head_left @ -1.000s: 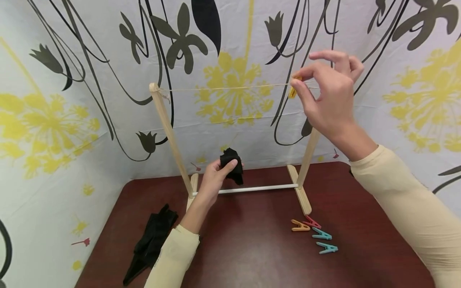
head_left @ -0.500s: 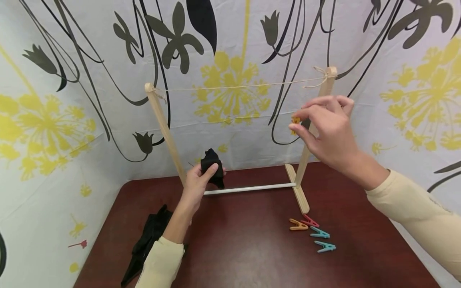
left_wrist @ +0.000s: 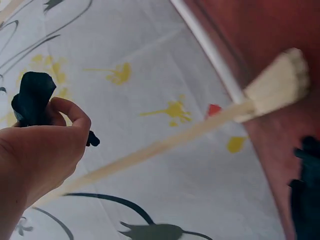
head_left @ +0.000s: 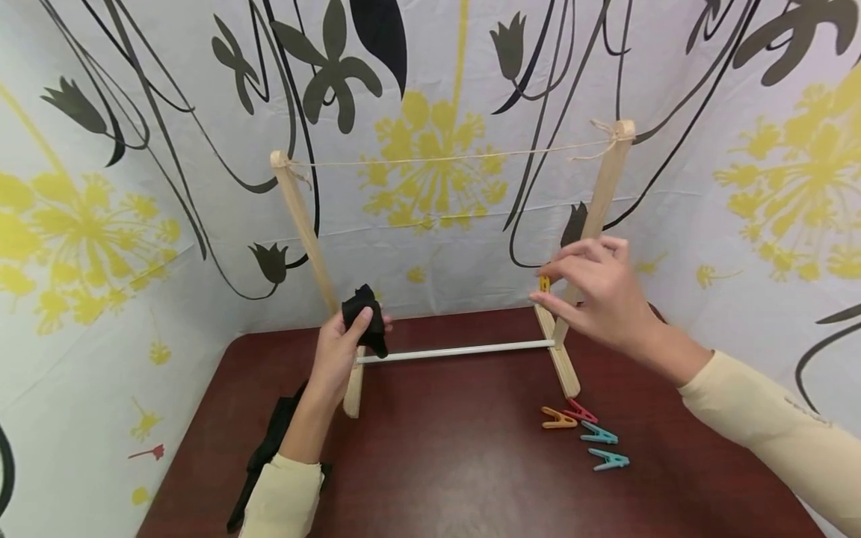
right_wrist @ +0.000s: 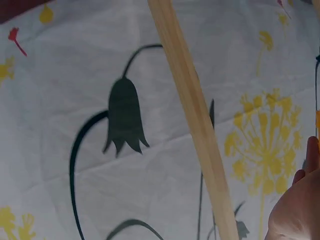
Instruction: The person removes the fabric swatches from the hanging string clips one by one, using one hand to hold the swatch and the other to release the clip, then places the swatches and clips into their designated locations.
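Note:
My left hand (head_left: 331, 353) grips a small bunched black cloth (head_left: 360, 298), thumb across its front, beside the left post of a wooden rack. In the left wrist view the same cloth (left_wrist: 36, 90) pokes up past the fingers. Between thumb and fingertips, my right hand (head_left: 602, 293) pinches a yellow clothespin (head_left: 545, 284) in front of the right post (head_left: 608, 183). Only a sliver of that clothespin (right_wrist: 318, 129) shows at the edge of the right wrist view. A thin string (head_left: 437, 159) runs between the post tops, above both hands.
On the dark red table (head_left: 457, 448), an orange clothespin (head_left: 558, 418), a red clothespin (head_left: 580, 410) and two blue ones lie near the rack's right foot (head_left: 565, 370). More black cloth (head_left: 272, 437) lies at left, partly behind the forearm. A white bar (head_left: 464, 350) joins the feet.
My right hand has come down from the string with the yellow clothespin, uncovering the right post's top. My left hand has moved left with the black cloth.

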The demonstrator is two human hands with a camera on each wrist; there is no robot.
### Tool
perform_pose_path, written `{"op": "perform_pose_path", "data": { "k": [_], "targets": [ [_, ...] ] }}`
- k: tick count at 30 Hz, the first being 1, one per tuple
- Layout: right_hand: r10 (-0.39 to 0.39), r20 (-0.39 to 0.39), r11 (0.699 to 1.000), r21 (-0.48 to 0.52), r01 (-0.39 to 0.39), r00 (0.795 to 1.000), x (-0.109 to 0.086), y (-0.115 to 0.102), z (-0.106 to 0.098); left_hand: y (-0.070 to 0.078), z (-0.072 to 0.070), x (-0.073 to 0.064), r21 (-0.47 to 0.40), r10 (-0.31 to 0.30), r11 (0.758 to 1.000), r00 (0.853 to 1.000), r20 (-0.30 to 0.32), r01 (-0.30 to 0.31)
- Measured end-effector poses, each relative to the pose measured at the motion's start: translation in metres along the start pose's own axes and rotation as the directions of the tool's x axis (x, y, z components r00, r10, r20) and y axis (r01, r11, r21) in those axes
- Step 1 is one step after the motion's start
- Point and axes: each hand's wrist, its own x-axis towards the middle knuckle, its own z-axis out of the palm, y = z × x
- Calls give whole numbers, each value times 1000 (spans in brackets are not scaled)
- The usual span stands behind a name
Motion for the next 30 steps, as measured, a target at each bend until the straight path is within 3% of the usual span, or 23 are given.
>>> {"op": "perform_pose_path", "data": {
  "k": [7, 16, 21, 30],
  "targets": [
    [83, 80, 996, 36, -86, 993, -42, 2, 10, -15, -27, -13, 26, -77, 997, 996, -44, 78],
    [67, 239, 997, 29, -76, 969, -90, 4, 17, -26, -78, -41, 103, -210, 970, 974, -89, 219],
    [118, 310, 992, 2, -125, 943, -105, 2, 16, -32, -96, -54, 156, -259, 951, 964, -60, 266],
    [134, 336, 989, 10, -146, 932, -125, -1, 23, -44, -113, -66, 174, -274, 947, 962, -9, 271]
  ]
}}
